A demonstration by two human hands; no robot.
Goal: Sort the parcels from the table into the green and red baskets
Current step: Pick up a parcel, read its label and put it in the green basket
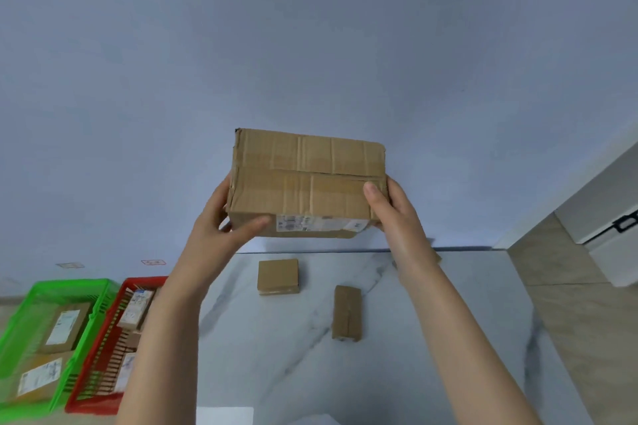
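Observation:
A large brown cardboard parcel (307,183) is held up in the air in front of the wall, its white label on the side facing me. My left hand (221,228) grips its left lower corner and my right hand (393,207) grips its right end, thumb on top. Below it, two smaller brown parcels lie on the marble table (431,338): a square one (278,275) and a narrow one (347,312). At the lower left stand the green basket (20,314) and the red basket (114,321), each holding labelled parcels.
The baskets sit on the floor left of the table, side by side. A white cabinet (600,217) with a black handle stands at the right beyond the table, over a beige tiled floor. A blue-grey wall fills the background.

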